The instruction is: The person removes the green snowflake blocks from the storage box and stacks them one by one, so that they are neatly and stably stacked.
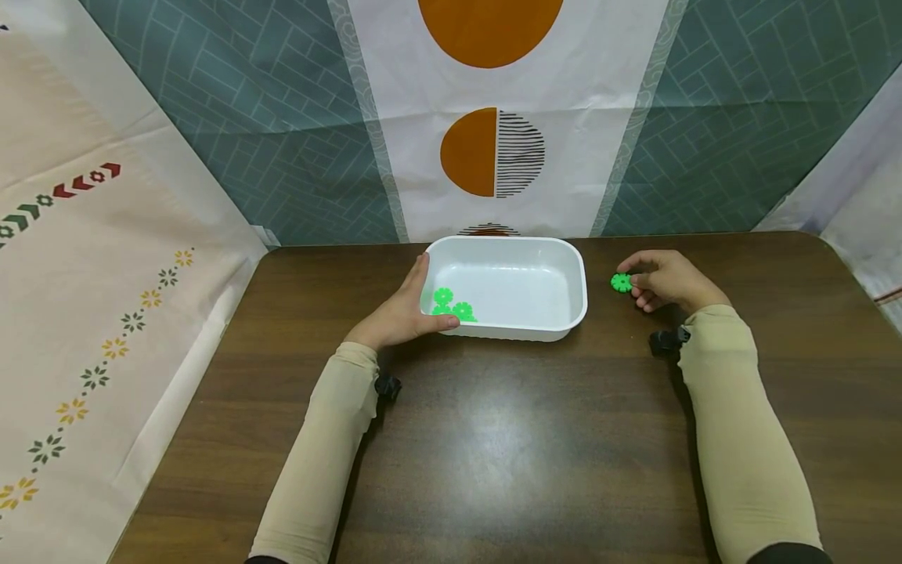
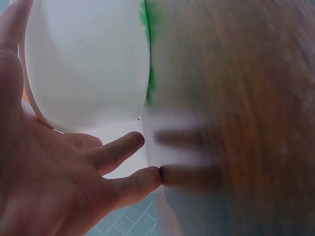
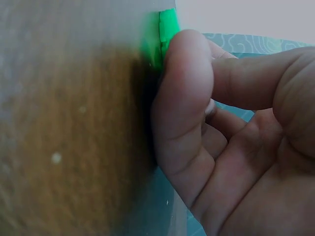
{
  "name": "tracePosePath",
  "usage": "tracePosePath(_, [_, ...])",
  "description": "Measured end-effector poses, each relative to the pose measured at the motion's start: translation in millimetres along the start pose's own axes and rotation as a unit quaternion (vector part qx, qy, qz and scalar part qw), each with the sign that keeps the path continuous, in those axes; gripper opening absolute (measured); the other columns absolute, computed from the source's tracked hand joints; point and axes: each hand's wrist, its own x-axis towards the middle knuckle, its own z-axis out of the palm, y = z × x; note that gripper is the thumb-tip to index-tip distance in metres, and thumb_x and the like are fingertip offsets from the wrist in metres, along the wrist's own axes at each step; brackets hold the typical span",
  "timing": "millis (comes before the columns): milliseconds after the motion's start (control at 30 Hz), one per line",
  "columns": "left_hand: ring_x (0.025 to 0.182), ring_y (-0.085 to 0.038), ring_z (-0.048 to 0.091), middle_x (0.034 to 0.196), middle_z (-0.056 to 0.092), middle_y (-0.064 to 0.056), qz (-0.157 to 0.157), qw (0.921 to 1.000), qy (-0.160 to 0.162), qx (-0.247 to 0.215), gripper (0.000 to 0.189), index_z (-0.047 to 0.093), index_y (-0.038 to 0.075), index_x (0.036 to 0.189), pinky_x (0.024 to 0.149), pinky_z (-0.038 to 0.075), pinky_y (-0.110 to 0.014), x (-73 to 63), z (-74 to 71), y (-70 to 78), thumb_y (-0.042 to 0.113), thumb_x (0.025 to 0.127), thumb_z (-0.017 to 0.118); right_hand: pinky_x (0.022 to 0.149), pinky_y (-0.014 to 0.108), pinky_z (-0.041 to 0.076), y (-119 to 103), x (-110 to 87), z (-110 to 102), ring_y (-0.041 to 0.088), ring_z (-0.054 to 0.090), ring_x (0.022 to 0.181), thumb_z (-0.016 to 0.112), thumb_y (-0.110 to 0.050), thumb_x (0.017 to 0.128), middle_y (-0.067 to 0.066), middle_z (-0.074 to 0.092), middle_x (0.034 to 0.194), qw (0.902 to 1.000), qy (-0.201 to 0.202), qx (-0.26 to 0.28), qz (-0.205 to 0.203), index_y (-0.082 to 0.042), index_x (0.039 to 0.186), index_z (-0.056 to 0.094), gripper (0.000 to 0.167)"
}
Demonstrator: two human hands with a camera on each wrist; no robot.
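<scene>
Fingertips of my right hand (image 1: 665, 280) pinch a green gear piece (image 1: 621, 283) on the brown table (image 1: 521, 446), just to the right of the white tub (image 1: 574, 270); the right wrist view shows my thumb curled over the green gear piece (image 3: 167, 29) with the other fingers tucked behind it, so the grip is narrow and tight; whether the piece is lifted or sitting on the wood I cannot tell. My left hand (image 1: 405, 313) lies against the tub's left end, fingers straight along the wall and thumb across its front corner; in the left wrist view those fingers (image 2: 123, 147) rest flat on the white plastic, not hooked over the rim; that hand carries nothing. Two more green gear pieces (image 1: 452, 306) lie inside the tub, in the corner nearest my left hand.

Risks, as I judge them: the piece is small and thin, and I hold it by the edge, so it could squirt out of the pinch and roll across the table away from the tub; the tub looks light, and only a flat hand steadies it, so a knock from my right hand against its right wall could slide it toward my left; a piece dropped from too high might bounce off the smooth floor of the tub and over the rim.
</scene>
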Motion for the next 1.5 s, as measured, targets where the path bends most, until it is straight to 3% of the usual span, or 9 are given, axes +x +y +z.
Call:
tracePosePath(767, [0.152,-0.028,0.012,0.168,-0.013,-0.001,0.002,1.0,0.002,-0.008,0.127,-0.014,0.023,0.162,0.117,0.023,-0.051,-1.6,-1.1,-0.1,0.059,0.081,0.078,0.06,0.035,0.057,-3.0,-0.1,0.9,0.019,0.06,0.063,0.048,0.001,0.104,0.012,0.061,0.08,0.9996,0.008,-0.025,-0.003,0.007,0.137,0.051,0.034])
tracePosePath(1133, [0.151,-0.03,0.013,0.169,-0.012,-0.007,0.007,1.0,0.004,-0.005,0.127,-0.014,0.021,0.162,0.117,0.023,-0.05,-1.4,-1.4,-0.4,0.057,0.082,0.078,0.061,0.035,0.057,-1.7,1.3,0.8,0.019,0.06,0.064,0.047,0.002,0.103,0.012,0.061,0.08,0.9997,0.007,-0.025,-0.002,0.008,0.139,0.05,0.036])
tracePosePath(1500, [0.152,-0.028,0.011,0.169,-0.013,-0.006,0.008,0.9999,-0.001,-0.006,0.126,-0.015,0.021,0.161,0.117,0.022,-0.049,-1.1,-0.9,0.5,0.057,0.083,0.077,0.064,0.035,0.058,0.6,-5.8,-1.0,0.02,0.062,0.065,0.048,0.0,0.104,0.015,0.061,0.083,0.9996,0.018,-0.015,-0.015,0.009,0.139,0.049,0.036])
